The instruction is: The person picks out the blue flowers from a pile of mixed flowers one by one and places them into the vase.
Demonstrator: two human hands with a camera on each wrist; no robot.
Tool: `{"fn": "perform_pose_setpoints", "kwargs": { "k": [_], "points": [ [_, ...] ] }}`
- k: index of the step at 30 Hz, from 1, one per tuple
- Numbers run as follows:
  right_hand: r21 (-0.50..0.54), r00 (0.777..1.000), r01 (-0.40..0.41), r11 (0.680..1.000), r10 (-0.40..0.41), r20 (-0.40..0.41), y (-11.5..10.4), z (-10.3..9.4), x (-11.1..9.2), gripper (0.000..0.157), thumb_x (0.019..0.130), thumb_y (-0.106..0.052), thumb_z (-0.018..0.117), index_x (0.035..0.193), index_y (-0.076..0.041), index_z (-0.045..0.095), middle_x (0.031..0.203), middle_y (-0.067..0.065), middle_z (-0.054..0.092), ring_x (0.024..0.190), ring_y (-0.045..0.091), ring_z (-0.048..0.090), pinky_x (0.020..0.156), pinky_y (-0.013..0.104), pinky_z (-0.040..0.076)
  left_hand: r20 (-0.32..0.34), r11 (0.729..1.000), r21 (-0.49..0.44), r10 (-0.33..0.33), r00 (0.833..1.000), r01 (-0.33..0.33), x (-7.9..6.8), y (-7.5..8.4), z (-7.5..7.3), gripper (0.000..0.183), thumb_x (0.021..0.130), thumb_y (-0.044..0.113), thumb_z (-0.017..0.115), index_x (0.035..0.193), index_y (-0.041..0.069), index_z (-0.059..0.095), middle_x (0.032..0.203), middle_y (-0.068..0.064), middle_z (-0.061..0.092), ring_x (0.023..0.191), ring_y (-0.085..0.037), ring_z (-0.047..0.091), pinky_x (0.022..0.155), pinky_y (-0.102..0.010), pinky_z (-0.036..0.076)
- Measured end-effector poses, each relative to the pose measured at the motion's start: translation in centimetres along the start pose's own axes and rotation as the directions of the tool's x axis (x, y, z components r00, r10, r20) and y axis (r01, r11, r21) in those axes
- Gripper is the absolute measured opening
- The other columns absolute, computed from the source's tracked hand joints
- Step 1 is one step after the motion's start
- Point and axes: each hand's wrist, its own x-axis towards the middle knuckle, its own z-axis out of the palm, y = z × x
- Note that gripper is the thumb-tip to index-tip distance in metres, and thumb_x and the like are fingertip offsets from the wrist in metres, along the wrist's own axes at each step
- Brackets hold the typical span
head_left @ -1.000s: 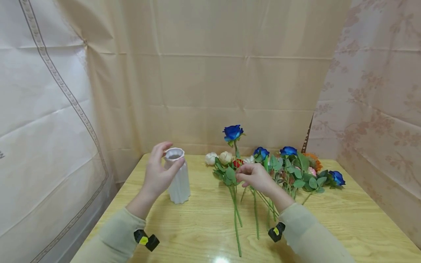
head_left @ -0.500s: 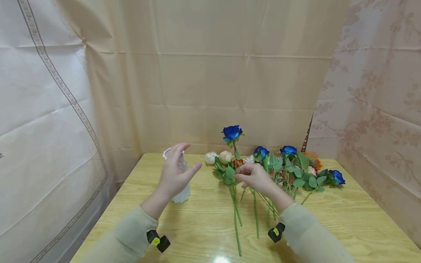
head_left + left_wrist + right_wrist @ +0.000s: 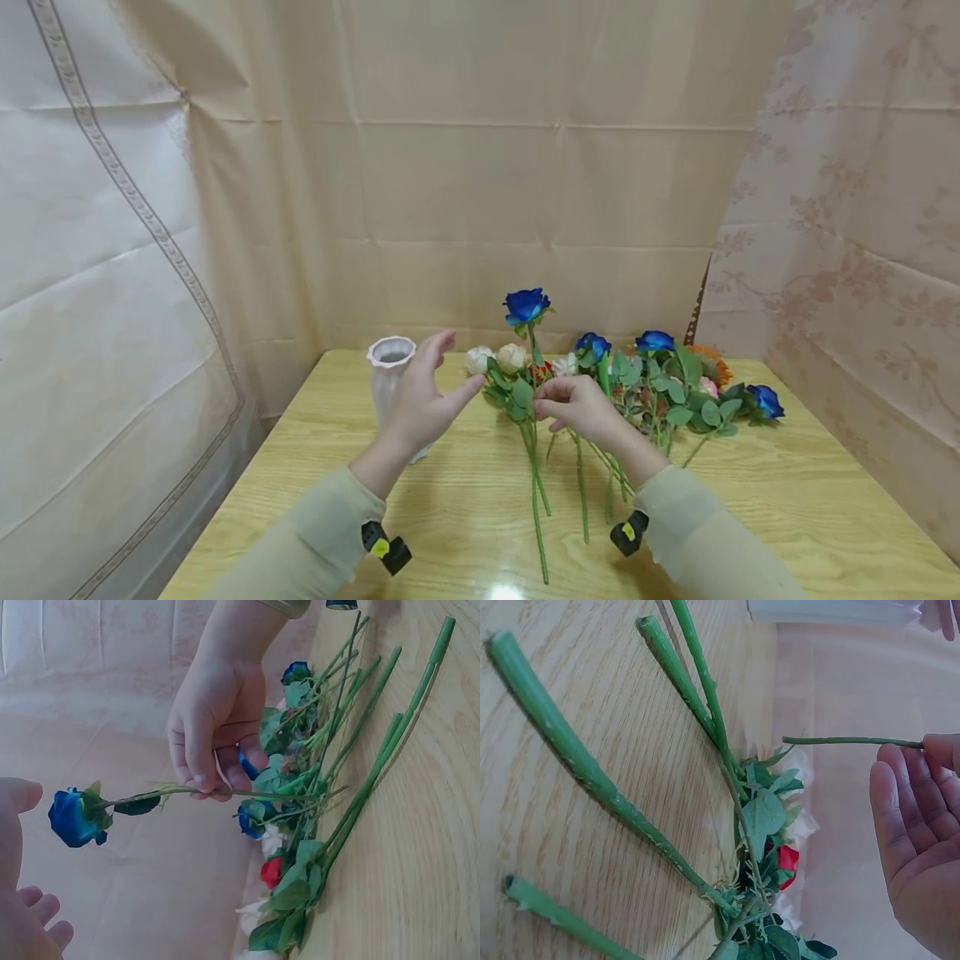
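Right hand (image 3: 581, 406): grip closed, thumb and fingertips pinching thin stem (image 3: 277, 797) of blue rose (image 3: 527, 307), held upright above surface (image 3: 465, 517); bloom at 11 o'clock from that hand. Left hand (image 3: 425, 400): grip wide, thumb well apart from fingers, nothing held. White vase (image 3: 382, 383) upright on surface at 10 o'clock from left hand, partly hidden behind it; contact hard to judge. White blooms (image 3: 512, 358) at 10 o'clock from right hand; mixed flowers (image 3: 678, 416) lie from 1 to 3 o'clock.
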Motion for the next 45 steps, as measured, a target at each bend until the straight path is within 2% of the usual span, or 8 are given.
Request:
{"fn": "perform_pose_setpoints", "kwargs": {
  "k": [5,11,17,22,29,37,41,45],
  "points": [
    [0.005,1.000,-0.001,1.000,0.001,0.001,-0.1,0.1,0.0,0.012,0.099,-0.016,0.068,0.104,-0.007,0.074,0.100,0.021,0.071,0.094,0.039,0.068,0.076,0.058,0.059,0.017,0.999,-0.005,-0.049,0.999,0.049,-0.1,-0.4,0.7,0.073,0.091,0.036,0.077,0.151,0.011,0.044,0.146,-0.006,0.052,0.130,-0.027,0.051,0.110,-0.045,0.042],
    [0.017,1.000,0.001,1.000,-0.001,0.006,0.0,0.2,0.0,0.013,0.099,-0.018,0.069,0.104,-0.007,0.074,0.097,0.015,0.072,0.098,0.045,0.066,0.075,0.057,0.059,0.041,0.996,-0.068,-0.062,0.997,0.064,0.0,-0.9,1.5,0.075,0.092,0.034,0.077,0.152,0.006,0.042,0.149,-0.010,0.050,0.136,-0.026,0.047,0.113,-0.043,0.039],
    [0.028,1.000,-0.005,1.000,0.005,0.018,0.0,0.4,0.0,0.013,0.099,-0.018,0.069,0.105,-0.007,0.074,0.093,0.007,0.072,0.092,0.033,0.069,0.076,0.057,0.059,0.076,0.982,-0.134,-0.125,0.989,0.134,-0.1,-1.2,2.3,0.076,0.092,0.034,0.077,0.153,0.006,0.040,0.151,-0.011,0.048,0.136,-0.028,0.047,0.115,-0.045,0.036],
    [0.032,1.000,-0.006,0.999,0.006,0.018,-0.2,0.7,-0.1,0.013,0.099,-0.017,0.069,0.104,-0.007,0.074,0.095,0.012,0.072,0.095,0.040,0.068,0.076,0.056,0.059,0.093,0.972,-0.173,-0.147,0.985,0.162,0.0,-1.4,3.0,0.072,0.092,0.027,0.077,0.152,0.005,0.042,0.150,-0.013,0.050,0.136,-0.030,0.048,0.114,-0.047,0.037],
    [0.017,1.000,-0.009,1.000,0.009,0.019,0.1,1.1,0.0,0.012,0.098,-0.018,0.070,0.103,-0.009,0.075,0.100,0.020,0.071,0.090,0.031,0.070,0.075,0.054,0.060,0.116,0.957,-0.223,-0.162,0.980,0.184,0.3,-1.8,3.9,0.065,0.092,0.018,0.076,0.149,0.004,0.046,0.149,-0.013,0.051,0.130,-0.031,0.054,0.109,-0.049,0.043],
    [0.039,0.999,-0.001,0.999,-0.001,0.049,0.1,1.5,0.1,0.012,0.099,-0.018,0.069,0.103,-0.008,0.074,0.097,0.015,0.071,0.097,0.045,0.067,0.073,0.047,0.061,0.126,0.944,-0.273,-0.159,0.979,0.188,0.3,-2.0,4.6,0.059,0.093,0.017,0.075,0.146,0.005,0.051,0.144,-0.015,0.055,0.122,-0.033,0.060,0.103,-0.056,0.046],
    [0.040,0.999,0.006,0.999,-0.008,0.048,0.0,1.6,0.1,0.012,0.099,-0.017,0.068,0.103,-0.008,0.074,0.097,0.014,0.071,0.097,0.047,0.066,0.072,0.044,0.062,0.127,0.931,-0.300,-0.175,0.976,0.206,0.5,-2.0,4.9,0.056,0.093,0.014,0.074,0.144,0.005,0.052,0.136,-0.015,0.060,0.116,-0.034,0.063,0.100,-0.052,0.050],
    [0.043,0.999,0.003,0.999,-0.005,0.042,0.0,1.7,0.2,0.012,0.099,-0.016,0.068,0.103,-0.007,0.074,0.097,0.014,0.071,0.096,0.047,0.066,0.072,0.046,0.062,0.149,0.921,-0.307,-0.202,0.968,0.239,0.6,-1.8,5.1,0.057,0.093,0.012,0.074,0.145,0.004,0.051,0.130,-0.015,0.064,0.110,-0.031,0.066,0.096,-0.044,0.055]
  ]
}}
